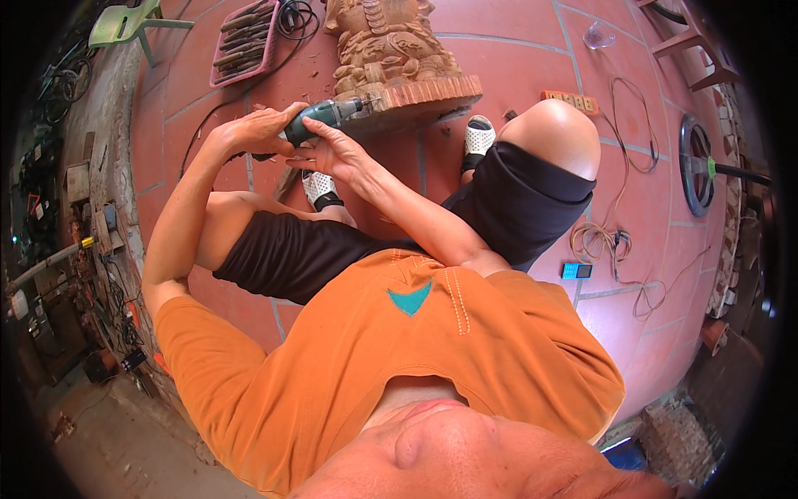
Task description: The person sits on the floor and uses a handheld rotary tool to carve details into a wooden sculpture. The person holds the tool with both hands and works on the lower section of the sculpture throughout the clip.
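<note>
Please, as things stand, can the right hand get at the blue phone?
Probably not directly: the right hand is at the green power tool, and the right leg is between that hand and the blue phone.

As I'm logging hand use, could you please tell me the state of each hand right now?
Left hand: holding the power tool near its rear.
Right hand: holding the same tool, thumb against its body.

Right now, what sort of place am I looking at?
Likely a woodcarving workspace: a carved wooden piece, a pink tray of what look like carving tools on the tiled floor, and a green power tool at the carving's base.
</note>
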A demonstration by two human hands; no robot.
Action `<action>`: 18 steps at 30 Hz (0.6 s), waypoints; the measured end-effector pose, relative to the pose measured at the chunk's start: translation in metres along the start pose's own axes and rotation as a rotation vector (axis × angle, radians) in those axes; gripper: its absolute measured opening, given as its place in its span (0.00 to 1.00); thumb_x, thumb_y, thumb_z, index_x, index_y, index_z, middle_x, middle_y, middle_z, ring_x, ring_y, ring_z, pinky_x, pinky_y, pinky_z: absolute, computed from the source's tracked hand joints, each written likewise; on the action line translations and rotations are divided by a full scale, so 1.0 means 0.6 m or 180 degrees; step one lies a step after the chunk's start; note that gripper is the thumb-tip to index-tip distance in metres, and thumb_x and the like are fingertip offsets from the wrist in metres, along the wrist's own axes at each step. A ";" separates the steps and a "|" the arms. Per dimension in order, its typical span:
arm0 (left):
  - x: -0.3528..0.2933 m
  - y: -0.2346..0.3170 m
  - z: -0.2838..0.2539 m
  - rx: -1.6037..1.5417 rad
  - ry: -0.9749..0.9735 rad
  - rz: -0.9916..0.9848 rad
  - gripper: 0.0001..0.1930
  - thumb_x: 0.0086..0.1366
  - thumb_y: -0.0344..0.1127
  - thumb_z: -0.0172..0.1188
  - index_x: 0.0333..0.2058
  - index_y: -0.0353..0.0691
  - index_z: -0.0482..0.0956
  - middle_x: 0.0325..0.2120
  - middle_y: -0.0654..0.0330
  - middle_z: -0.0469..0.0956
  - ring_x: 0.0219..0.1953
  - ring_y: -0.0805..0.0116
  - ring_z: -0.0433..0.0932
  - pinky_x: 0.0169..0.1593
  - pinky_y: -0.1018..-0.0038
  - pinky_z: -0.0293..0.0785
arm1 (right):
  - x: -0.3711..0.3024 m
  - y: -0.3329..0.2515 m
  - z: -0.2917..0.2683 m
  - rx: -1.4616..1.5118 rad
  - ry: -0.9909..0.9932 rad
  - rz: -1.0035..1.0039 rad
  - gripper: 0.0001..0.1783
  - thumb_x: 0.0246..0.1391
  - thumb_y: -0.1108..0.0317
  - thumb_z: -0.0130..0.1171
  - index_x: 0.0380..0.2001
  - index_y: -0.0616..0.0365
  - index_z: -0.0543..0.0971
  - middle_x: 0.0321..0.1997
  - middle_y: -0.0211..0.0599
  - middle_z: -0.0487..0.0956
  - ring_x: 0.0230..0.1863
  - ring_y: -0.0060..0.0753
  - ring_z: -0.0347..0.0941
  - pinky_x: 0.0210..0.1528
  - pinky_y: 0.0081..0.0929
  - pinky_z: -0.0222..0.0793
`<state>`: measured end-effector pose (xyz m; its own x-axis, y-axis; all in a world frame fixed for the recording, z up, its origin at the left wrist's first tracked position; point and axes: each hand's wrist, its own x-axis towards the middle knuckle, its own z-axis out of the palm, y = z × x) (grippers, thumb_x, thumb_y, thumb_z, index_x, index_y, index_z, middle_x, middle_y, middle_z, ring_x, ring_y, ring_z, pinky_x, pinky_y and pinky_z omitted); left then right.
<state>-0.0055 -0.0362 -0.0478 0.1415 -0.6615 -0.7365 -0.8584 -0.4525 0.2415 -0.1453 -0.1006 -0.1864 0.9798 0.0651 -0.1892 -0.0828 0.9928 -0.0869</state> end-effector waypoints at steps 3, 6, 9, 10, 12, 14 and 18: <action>-0.001 0.005 -0.001 -0.0029 -0.0046 -0.0032 0.46 0.49 0.39 0.67 0.65 0.51 0.52 0.39 0.42 0.76 0.45 0.41 0.77 0.48 0.55 0.72 | 0.002 0.003 -0.006 0.0027 0.0009 0.0028 0.28 0.51 0.58 0.70 0.52 0.50 0.70 0.45 0.36 0.75 0.45 0.44 0.77 0.48 0.53 0.76; 0.000 0.001 0.003 -0.0046 -0.0062 -0.0046 0.46 0.49 0.40 0.67 0.65 0.51 0.52 0.40 0.43 0.77 0.44 0.42 0.77 0.47 0.55 0.72 | -0.002 0.007 -0.005 0.0047 0.0059 0.0030 0.27 0.51 0.58 0.70 0.51 0.51 0.70 0.44 0.35 0.74 0.44 0.43 0.77 0.48 0.53 0.76; 0.003 -0.005 0.008 0.0005 -0.0025 -0.0022 0.45 0.49 0.41 0.68 0.65 0.51 0.52 0.39 0.44 0.77 0.43 0.43 0.78 0.46 0.55 0.73 | -0.004 0.008 -0.004 0.0070 0.0070 0.0047 0.27 0.51 0.59 0.70 0.51 0.51 0.71 0.44 0.35 0.74 0.44 0.43 0.77 0.48 0.53 0.77; 0.003 -0.005 0.009 0.0032 -0.0009 -0.0010 0.45 0.49 0.41 0.68 0.65 0.51 0.52 0.39 0.44 0.77 0.43 0.43 0.78 0.46 0.55 0.73 | -0.004 0.008 -0.005 0.0088 0.0077 0.0056 0.27 0.51 0.59 0.70 0.51 0.51 0.71 0.44 0.35 0.74 0.44 0.42 0.77 0.48 0.53 0.77; 0.001 0.001 0.006 0.0000 -0.0050 -0.0050 0.45 0.49 0.41 0.68 0.64 0.51 0.53 0.38 0.44 0.78 0.43 0.43 0.78 0.45 0.55 0.73 | -0.006 0.008 -0.005 0.0119 0.0094 0.0076 0.27 0.51 0.59 0.70 0.51 0.51 0.71 0.44 0.35 0.75 0.44 0.42 0.77 0.48 0.53 0.77; 0.000 0.002 0.007 0.0010 -0.0047 -0.0048 0.45 0.49 0.41 0.68 0.64 0.51 0.53 0.38 0.45 0.78 0.42 0.43 0.78 0.45 0.55 0.73 | -0.009 0.009 -0.003 0.0146 0.0117 0.0100 0.26 0.51 0.60 0.70 0.50 0.51 0.71 0.43 0.35 0.75 0.44 0.42 0.77 0.47 0.53 0.77; -0.004 0.003 0.009 0.0080 0.0011 -0.0024 0.44 0.49 0.41 0.68 0.64 0.51 0.54 0.38 0.44 0.78 0.42 0.42 0.78 0.45 0.55 0.73 | -0.012 0.012 -0.001 0.0166 0.0131 0.0112 0.25 0.51 0.60 0.70 0.50 0.51 0.71 0.42 0.34 0.75 0.44 0.43 0.78 0.47 0.54 0.77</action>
<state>-0.0100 -0.0319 -0.0490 0.1496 -0.6602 -0.7361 -0.8695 -0.4423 0.2199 -0.1530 -0.0939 -0.1860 0.9680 0.0968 -0.2314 -0.1062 0.9939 -0.0287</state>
